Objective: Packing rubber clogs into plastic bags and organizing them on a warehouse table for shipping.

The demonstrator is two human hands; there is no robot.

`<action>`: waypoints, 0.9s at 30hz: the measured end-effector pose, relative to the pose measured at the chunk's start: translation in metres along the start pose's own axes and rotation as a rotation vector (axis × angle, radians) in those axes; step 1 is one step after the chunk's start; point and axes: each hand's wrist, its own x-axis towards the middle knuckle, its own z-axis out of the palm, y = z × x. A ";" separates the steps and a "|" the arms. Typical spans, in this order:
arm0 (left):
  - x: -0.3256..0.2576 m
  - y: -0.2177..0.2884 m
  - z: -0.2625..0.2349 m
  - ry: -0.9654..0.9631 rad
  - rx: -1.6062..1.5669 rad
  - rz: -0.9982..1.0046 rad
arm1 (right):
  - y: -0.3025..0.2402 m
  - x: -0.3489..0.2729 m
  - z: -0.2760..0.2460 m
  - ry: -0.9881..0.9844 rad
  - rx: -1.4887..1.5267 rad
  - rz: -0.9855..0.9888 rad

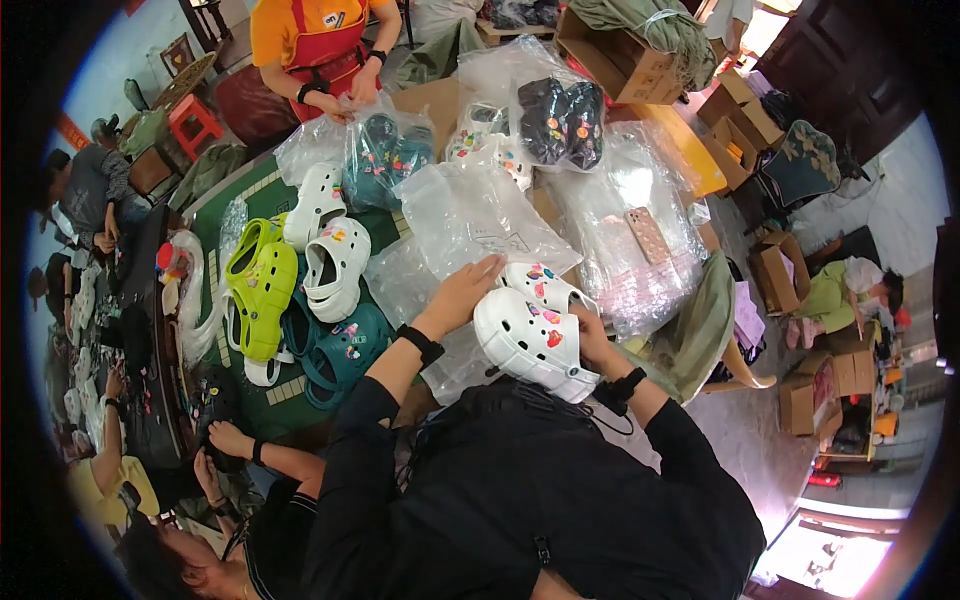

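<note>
The right hand [597,345] gripped two white clogs [528,335], held side by side between both hands, maybe so the pair stayed together, while the left hand [458,300] lay by a clear plastic bag [480,215] (I could not tell if its fingers pinched anything).

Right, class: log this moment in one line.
left hand: at white clogs, over clear bag; right hand: gripping these clogs; nearby: lime clogs

A black jacket [580,480] with black sleeves [690,440]; a zip pull [542,549] on the jacket's front; black wristbands [421,345] beyond its sleeves.
</note>
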 end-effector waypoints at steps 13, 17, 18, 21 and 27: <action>-0.019 0.030 0.006 -0.009 0.065 0.011 | -0.006 0.007 0.027 0.439 -0.727 -0.025; -0.026 0.035 0.015 -0.012 0.120 0.062 | -0.011 0.010 0.041 0.518 -0.817 0.004; -0.027 0.042 0.017 -0.014 0.119 0.063 | -0.011 0.012 0.044 0.523 -0.827 0.036; -0.028 0.055 0.021 0.015 0.141 0.065 | -0.014 0.016 0.051 0.536 -0.874 0.064; -0.033 0.041 0.024 0.171 0.121 0.020 | -0.029 0.020 0.061 0.402 -1.084 0.017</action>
